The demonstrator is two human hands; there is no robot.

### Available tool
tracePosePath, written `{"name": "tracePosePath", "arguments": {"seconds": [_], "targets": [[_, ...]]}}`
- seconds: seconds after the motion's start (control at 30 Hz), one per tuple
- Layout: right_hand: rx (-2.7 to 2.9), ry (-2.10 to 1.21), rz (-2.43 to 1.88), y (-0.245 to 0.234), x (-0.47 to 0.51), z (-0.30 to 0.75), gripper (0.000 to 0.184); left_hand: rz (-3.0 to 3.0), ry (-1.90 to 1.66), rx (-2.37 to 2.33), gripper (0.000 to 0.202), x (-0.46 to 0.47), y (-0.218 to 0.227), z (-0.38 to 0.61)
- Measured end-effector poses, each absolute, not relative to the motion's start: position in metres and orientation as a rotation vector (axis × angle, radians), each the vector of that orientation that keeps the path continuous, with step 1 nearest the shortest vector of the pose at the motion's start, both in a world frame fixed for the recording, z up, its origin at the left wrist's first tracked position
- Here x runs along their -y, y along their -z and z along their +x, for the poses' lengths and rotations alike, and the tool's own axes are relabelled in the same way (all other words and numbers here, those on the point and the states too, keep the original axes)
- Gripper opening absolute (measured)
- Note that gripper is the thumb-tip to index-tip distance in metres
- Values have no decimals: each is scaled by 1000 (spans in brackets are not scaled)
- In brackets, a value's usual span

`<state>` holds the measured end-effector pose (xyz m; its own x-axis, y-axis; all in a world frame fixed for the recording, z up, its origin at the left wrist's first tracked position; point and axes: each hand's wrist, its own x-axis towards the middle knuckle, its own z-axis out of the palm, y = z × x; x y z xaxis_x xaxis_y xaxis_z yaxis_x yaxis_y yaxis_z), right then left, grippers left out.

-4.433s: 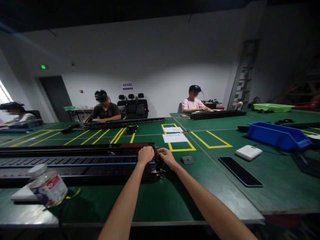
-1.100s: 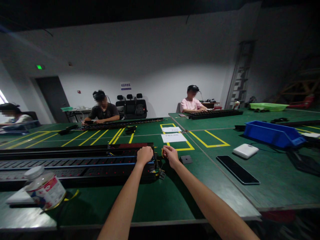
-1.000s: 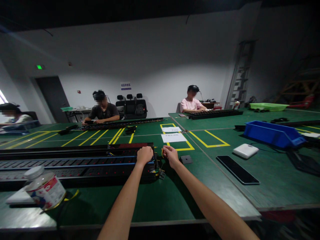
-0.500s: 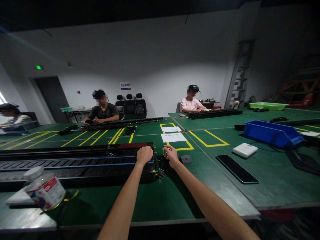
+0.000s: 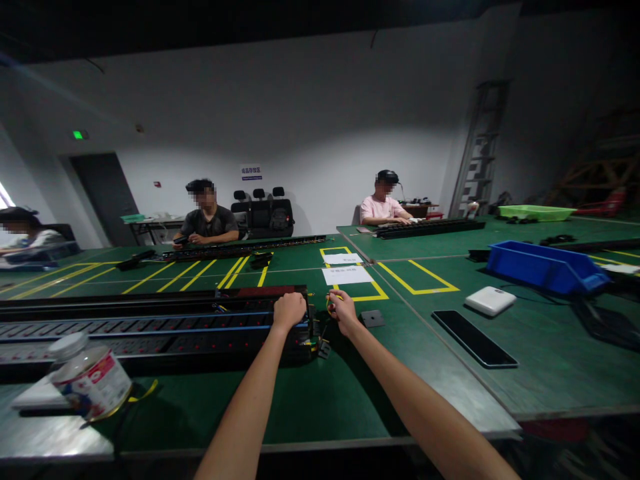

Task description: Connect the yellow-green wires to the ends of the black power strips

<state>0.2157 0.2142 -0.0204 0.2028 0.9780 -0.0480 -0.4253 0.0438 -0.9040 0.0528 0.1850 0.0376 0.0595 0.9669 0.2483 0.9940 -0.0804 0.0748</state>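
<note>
A long black power strip housing (image 5: 150, 327) with rows of sockets lies across the green table (image 5: 325, 393) in front of me. My left hand (image 5: 289, 311) is a fist pressed on the strip's right end. Just past that end, my right hand (image 5: 343, 311) pinches a yellow wire (image 5: 329, 303) that runs out of the strip. Small black end parts (image 5: 323, 347) and loose wire ends hang at the strip's open end, below my right hand.
A plastic jar (image 5: 90, 381) lies at the near left. A small black plate (image 5: 372, 319), a dark phone (image 5: 474, 338), a white box (image 5: 490, 301) and a blue bin (image 5: 545, 268) sit to the right. Paper slips (image 5: 349, 274) lie ahead. Other people work at far tables.
My right hand has drawn away from the strip's end to the right and slightly up, pulling the yellow wire out. My left hand has stayed on the strip.
</note>
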Motion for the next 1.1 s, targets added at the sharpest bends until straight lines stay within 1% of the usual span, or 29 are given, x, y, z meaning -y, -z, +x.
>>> {"name": "tracePosePath", "arguments": {"seconds": [0.4,0.67,1.1], "targets": [[737,-1225,-976,19,-212,216,35,-2213,363,2053,43,-182,-41,54],[773,-1209,-1006,15,-209,216,29,-2211,325,2077,44,-178,-45,56],[726,-1182,-1023,16,-211,215,30,-2215,322,2082,46,-181,-41,54]]}}
